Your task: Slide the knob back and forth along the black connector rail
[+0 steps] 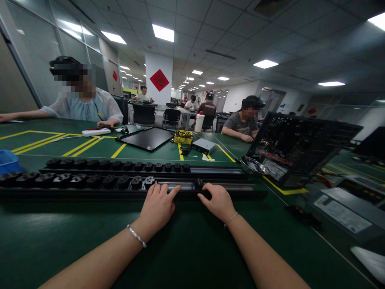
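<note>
Two long black track rails lie side by side across the bench. Along the near rail [234, 194] sits a row of black socket modules [110, 181], filling its left part, and a bare metallic channel shows to the right. My right hand [219, 199] pinches a single black socket module [199, 184] standing in that channel, apart from the row. My left hand [159, 205] rests on the near rail's front edge with its fingers stretched out, beside the last module [149, 182] of the row. The far rail [216, 171] carries a similar row of modules.
To the right stand an open computer case [297, 148], a metal bowl [255, 165] of small parts and a power supply unit [345, 208]. A flat black screen [147, 138], a silver drive [203, 145] and a bottle [199, 122] lie beyond. Co-workers sit across the bench.
</note>
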`<state>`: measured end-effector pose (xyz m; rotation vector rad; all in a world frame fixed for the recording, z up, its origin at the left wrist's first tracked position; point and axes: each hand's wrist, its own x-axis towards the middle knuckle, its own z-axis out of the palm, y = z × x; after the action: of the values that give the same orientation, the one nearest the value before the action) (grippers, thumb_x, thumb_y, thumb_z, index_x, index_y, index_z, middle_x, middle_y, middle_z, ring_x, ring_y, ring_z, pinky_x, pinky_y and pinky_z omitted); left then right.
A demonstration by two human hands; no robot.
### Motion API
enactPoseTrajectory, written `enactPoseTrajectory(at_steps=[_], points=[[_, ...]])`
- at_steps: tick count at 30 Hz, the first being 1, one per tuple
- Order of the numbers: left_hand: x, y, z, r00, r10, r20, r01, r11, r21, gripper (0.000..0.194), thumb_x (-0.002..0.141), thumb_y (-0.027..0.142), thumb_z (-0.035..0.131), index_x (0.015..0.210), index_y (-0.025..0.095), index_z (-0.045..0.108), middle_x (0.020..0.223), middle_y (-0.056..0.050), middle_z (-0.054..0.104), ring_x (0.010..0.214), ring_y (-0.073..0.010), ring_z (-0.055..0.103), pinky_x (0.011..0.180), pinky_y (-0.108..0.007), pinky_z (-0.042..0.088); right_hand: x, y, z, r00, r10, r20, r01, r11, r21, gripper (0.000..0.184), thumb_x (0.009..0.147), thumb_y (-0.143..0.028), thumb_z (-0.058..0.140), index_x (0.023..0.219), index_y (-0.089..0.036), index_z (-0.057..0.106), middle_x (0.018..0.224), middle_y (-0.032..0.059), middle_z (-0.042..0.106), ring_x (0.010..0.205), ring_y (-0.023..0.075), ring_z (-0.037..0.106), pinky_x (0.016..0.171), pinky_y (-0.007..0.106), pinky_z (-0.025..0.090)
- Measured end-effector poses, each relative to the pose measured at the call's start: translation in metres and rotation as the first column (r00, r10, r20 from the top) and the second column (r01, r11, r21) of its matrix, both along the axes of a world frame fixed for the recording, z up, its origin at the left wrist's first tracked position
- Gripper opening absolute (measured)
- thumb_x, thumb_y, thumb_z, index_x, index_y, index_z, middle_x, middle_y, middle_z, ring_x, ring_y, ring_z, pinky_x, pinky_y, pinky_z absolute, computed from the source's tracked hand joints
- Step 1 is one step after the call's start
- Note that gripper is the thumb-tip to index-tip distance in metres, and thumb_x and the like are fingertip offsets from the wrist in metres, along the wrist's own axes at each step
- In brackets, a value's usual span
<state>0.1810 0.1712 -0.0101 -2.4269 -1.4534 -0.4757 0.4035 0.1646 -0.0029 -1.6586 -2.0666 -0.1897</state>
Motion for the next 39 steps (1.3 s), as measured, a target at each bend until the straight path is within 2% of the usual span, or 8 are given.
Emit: enactPoseTrajectory(at_steps=[17, 39], points=[[-0.0001, -0.0003, 0.0019, 1.0, -0.005, 0.003, 0.005, 1.0, -0.016, 0.051, 0.079, 0.021, 0.049, 0.129, 0.032, 0.046, 0.094, -0.007, 0.056, 0.092, -0.0242, 0.048, 0.09, -0.04, 0.031, 0.0001, 0.0, 0.0019, 1.0, -0.025, -0.017, 0.024, 0.999, -0.02, 0.013, 0.078, -0.035, 0.058, 0.081, -0.022, 0.058, 0.08, 0.0017, 0.066, 0.079, 0.018, 0.059, 0.076, 0.03, 0.04], [-0.0003, 0.0004, 0.0003, 1.0, -0.002, -0.003, 0.002, 1.0, 0.009, 0.052, 0.078, 0.023, 0.051, 0.129, 0.033, 0.046, 0.095, -0.006, 0.055, 0.093, -0.0243, 0.048, 0.09, -0.04, 0.031, 0.0027, 0.0026, -0.0043, 1.0, -0.008, -0.009, 0.008, 1.0, 0.018, 0.013, 0.078, -0.035, 0.058, 0.081, -0.022, 0.058, 0.083, 0.0026, 0.066, 0.08, 0.0183, 0.059, 0.077, 0.03, 0.04]])
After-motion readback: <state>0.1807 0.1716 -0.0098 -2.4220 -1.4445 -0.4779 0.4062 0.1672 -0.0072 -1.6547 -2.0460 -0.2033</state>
